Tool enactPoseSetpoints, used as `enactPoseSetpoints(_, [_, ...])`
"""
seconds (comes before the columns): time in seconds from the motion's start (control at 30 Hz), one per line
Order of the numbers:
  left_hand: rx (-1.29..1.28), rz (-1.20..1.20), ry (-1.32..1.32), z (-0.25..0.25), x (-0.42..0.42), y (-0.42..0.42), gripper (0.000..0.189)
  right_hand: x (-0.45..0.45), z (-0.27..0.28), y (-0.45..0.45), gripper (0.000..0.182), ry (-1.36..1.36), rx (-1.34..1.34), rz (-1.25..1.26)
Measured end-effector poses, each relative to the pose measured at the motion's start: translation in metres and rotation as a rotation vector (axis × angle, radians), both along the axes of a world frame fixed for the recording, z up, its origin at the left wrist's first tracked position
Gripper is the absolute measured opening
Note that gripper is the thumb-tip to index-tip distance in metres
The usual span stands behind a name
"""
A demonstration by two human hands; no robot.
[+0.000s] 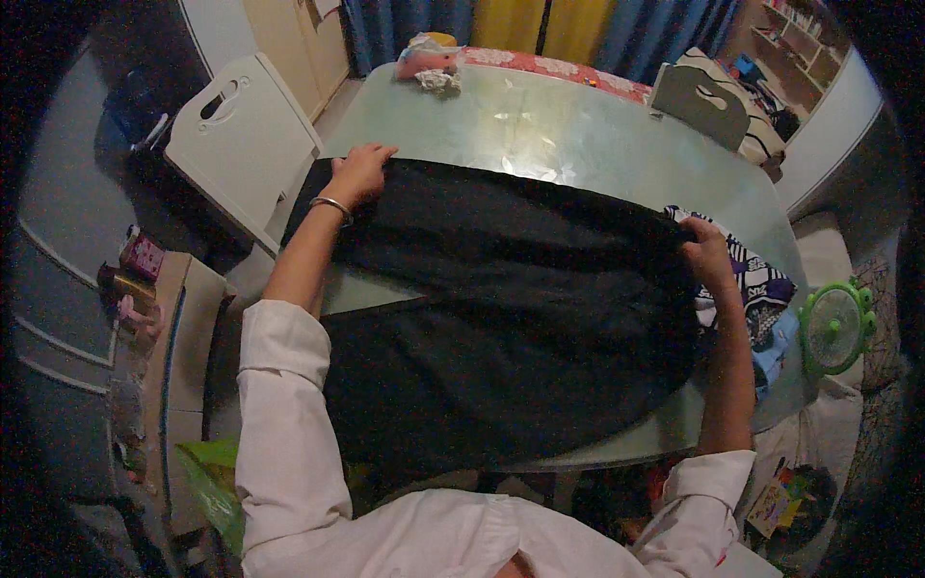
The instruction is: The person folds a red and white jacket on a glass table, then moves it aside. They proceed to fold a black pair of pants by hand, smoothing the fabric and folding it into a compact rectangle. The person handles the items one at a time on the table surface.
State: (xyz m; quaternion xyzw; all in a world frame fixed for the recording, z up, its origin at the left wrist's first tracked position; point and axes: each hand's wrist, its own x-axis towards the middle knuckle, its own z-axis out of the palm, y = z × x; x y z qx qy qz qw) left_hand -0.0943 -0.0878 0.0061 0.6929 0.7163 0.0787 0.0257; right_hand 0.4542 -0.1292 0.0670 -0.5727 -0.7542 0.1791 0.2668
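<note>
Black trousers (506, 325) lie spread sideways across a pale glass-topped table (448, 130), with the legs toward the left and the waist end toward the right. My left hand (361, 173) rests on the far edge of the upper leg near its left end; whether its fingers grip the cloth cannot be told. At the upper right corner of the trousers, my right hand (704, 249) pinches the black cloth. Beside and partly beneath that end lies a folded patterned cloth (766, 278) in white and dark purple, with a light blue cloth (777, 350) below it.
A white chair (238, 144) stands at the table's left, another chair (701, 105) at the far right. A plastic bag with pink contents (426, 61) sits on the far edge. Near the right edge is a green round fan (835, 329). A cabinet (181, 347) stands at lower left.
</note>
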Motion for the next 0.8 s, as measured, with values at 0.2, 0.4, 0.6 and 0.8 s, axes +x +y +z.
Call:
enactPoseSetpoints(0.2, [0.004, -0.007, -0.058, 0.006, 0.01, -0.011, 0.045, -0.01, 0.001, -0.01, 0.034, -0.142, 0.096, -0.06])
enactPoseSetpoints(0.4, [0.159, -0.39, -0.193, 0.034, 0.031, -0.079, 0.04, -0.023, -0.002, -0.056, 0.039, -0.347, 0.461, 0.044])
enactPoseSetpoints(0.6, [-0.039, -0.69, -0.389, 0.07, 0.079, -0.249, 0.042, -0.048, -0.001, -0.16, 0.045, -0.327, 0.181, 0.228])
enactPoseSetpoints(0.8, [-0.163, -0.705, -0.304, 0.06, 0.11, -0.343, 0.051, -0.041, -0.003, -0.221, 0.049, -0.463, 0.017, 0.292])
